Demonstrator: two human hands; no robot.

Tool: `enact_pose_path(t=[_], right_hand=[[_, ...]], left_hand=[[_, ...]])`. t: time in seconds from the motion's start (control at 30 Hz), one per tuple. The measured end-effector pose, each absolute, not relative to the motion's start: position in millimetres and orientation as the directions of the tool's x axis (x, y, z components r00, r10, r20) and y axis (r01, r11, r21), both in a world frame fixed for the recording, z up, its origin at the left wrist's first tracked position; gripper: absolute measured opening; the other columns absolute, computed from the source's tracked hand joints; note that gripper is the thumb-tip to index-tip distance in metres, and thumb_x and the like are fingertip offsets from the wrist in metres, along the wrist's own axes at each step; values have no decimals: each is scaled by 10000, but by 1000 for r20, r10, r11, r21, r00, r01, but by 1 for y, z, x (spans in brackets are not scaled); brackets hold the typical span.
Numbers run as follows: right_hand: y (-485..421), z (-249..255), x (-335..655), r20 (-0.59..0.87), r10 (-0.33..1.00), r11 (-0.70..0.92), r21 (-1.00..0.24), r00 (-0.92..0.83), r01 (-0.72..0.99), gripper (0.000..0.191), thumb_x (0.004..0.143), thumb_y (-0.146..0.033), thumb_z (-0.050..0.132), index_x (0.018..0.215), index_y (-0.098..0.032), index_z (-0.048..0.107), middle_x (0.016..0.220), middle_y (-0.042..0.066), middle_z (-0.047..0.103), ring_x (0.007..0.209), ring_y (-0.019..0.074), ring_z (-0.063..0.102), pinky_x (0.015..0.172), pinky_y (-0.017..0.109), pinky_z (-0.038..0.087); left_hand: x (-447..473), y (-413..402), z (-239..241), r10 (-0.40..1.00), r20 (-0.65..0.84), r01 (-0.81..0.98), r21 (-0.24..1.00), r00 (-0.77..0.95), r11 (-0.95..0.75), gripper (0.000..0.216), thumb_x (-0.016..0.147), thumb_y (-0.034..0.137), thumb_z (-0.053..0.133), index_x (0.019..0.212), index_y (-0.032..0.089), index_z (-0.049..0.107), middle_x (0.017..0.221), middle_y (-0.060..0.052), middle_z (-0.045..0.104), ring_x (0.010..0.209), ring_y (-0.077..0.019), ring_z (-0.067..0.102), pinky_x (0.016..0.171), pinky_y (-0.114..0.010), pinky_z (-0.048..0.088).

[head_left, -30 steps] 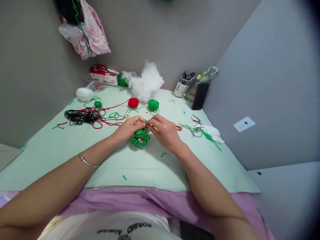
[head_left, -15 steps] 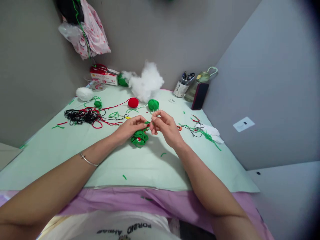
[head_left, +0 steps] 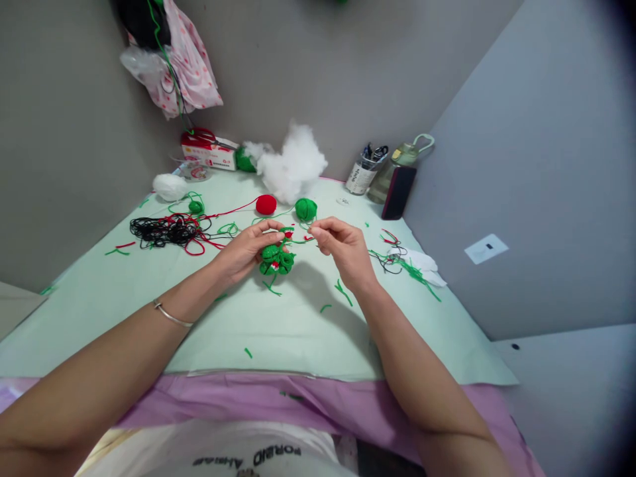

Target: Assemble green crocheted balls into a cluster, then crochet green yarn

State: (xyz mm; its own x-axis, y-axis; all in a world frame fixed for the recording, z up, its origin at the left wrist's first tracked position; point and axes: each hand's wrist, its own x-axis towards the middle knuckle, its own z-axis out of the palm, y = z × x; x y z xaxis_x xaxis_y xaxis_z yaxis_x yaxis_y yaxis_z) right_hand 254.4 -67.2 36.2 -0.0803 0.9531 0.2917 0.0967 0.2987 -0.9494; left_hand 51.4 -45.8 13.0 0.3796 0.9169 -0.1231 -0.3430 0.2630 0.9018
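My left hand (head_left: 247,249) is closed round a small green crocheted piece (head_left: 276,260) with red and white marks, lifted a little above the pale green table cover (head_left: 278,324). My right hand (head_left: 344,250) pinches a green yarn strand (head_left: 298,240) that runs from the piece, thumb and forefinger pressed together just right of it. Whether a needle is in the pinch is too small to tell. A loose green tail hangs under the piece. A green yarn ball (head_left: 305,209) and a red yarn ball (head_left: 265,204) lie just beyond my hands.
Tangled black and red yarn (head_left: 166,230) lies at the left, white stuffing (head_left: 293,165) and a red-and-white box (head_left: 209,152) at the back. A cup of tools (head_left: 362,173), a bottle (head_left: 397,162) and a dark phone (head_left: 396,192) stand back right. Yarn scraps (head_left: 405,260) lie right.
Both hands have risen from the table with the crocheted piece. My right hand has drawn the green strand out to the right, away from the piece.
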Motion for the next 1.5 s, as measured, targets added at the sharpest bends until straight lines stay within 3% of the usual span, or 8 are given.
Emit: enact_pose_path(t=[0.3,0.47,0.9,1.2,1.5], right_hand=[[-74,30,248,373,903,430,-780,-214,455,144,897,-279,640,811,-205,728,755,7,576,673,131,492,642,293,375],[-74,29,249,376,899,438,-756,-225,487,142,897,-260,621,807,-203,715,743,9,583,671,137,500,632,291,376],[-72,24,243,297,943,332,-859,-149,390,135,848,-279,629,774,-181,685,737,10,605,646,130,492,616,284,377],[-72,23,238,262,958,284,-918,-114,275,166,820,-315,653,765,-160,678,757,15,627,630,114,478,613,276,388],[-67,24,240,215,962,240,-961,-170,140,183,783,-348,712,766,-168,682,659,-21,577,589,100,440,581,265,368]], left_hand=[[51,-46,15,926,-110,-371,894,361,251,215,819,183,760,982,167,620,769,-21,705,700,-158,716,625,-247,576],[51,-46,16,933,-122,-371,894,339,252,223,810,167,763,977,165,616,785,-22,712,698,-157,717,620,-247,576],[51,-45,10,924,-77,-333,919,375,212,297,770,253,816,972,162,618,797,-68,764,639,-155,696,564,-224,537],[55,-49,14,942,-64,-310,935,330,172,275,699,233,866,830,160,636,688,30,662,586,-86,606,532,-173,485],[56,-51,15,942,-82,-325,926,327,194,345,702,311,867,955,180,671,806,-1,722,655,-121,651,559,-210,505]])
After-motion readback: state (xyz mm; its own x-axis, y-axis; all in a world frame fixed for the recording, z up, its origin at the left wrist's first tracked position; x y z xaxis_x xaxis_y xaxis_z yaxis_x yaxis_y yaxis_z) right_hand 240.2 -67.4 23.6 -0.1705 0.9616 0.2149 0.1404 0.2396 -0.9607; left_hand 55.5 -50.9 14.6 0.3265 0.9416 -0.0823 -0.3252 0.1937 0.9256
